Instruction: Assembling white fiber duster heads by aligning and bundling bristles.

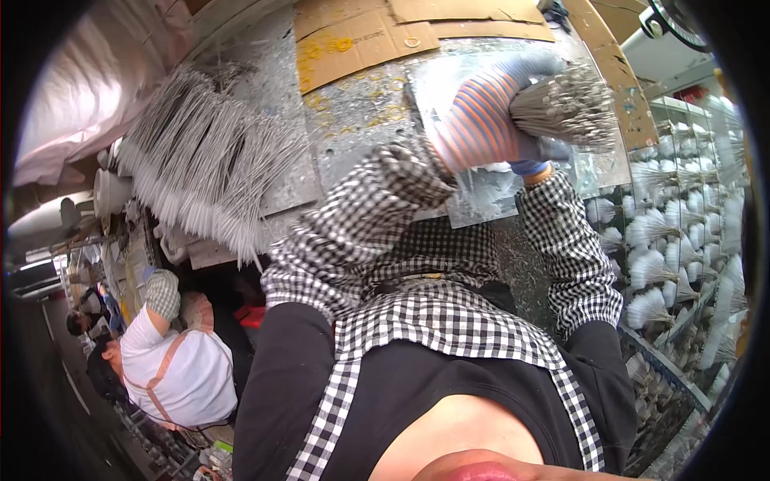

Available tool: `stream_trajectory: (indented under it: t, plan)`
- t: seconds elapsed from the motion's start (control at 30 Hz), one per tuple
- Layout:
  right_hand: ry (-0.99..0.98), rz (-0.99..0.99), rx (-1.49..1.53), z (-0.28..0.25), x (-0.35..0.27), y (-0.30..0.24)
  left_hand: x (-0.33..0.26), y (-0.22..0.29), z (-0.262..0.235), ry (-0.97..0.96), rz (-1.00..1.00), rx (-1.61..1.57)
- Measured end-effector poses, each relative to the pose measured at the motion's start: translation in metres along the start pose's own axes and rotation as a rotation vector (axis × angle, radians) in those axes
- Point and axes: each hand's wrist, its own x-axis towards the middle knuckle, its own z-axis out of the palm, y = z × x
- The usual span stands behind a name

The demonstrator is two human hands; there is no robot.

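My left hand, in a striped orange and blue glove with grey-blue fingertips, is closed around a thick bundle of thin grey-white stems. The stem ends point to the right, packed close together. Beneath it, my right hand shows just a blue glove cuff and a strip of wrist; its fingers are hidden behind the left hand and the bundle. Both hands are over a whitish, smeared sheet at the table's near right part. Left of them, a big heap of long, thin stems with white, blurred ends lies on the table.
Flat cardboard covers the table's far part, and a wooden board edges its right side. Racks at the right carry several white fan-shaped bundles. A co-worker in a white top is at the lower left.
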Motion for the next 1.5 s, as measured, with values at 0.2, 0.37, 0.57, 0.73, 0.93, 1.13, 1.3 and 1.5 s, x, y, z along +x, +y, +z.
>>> stream_trajectory:
  t: [0.2,0.37,0.57,0.73,0.93,1.13,1.3,1.5]
  plan:
    - [-0.054,-0.019,0.168,0.027,0.009,-0.089,-0.018,0.031,-0.021,-0.133,0.205,0.316]
    - [-0.319,-0.215,0.077,0.039,0.057,-0.119,-0.029,0.054,-0.080,-0.351,0.168,0.727]
    - [-0.622,-0.380,-0.442,0.081,0.138,-0.089,-0.065,0.036,-0.107,-1.014,-0.147,1.371]
    - [-0.559,-0.367,-0.692,0.152,0.205,-0.048,-0.077,0.017,-0.122,-1.163,-0.272,1.405]
    - [-0.500,-0.353,-0.835,0.215,0.241,-0.007,-0.051,0.069,-0.137,-0.671,-0.193,1.071]
    - [-0.411,-0.354,-0.675,0.192,0.244,-0.023,-0.029,0.095,-0.175,-0.134,-0.673,0.384]
    - [-0.496,-0.114,0.131,0.146,0.215,-0.098,-0.019,0.071,-0.195,0.249,-0.831,0.197]
    - [-0.735,0.290,0.803,0.087,0.159,-0.166,-0.028,0.047,-0.199,0.187,-0.872,0.118]
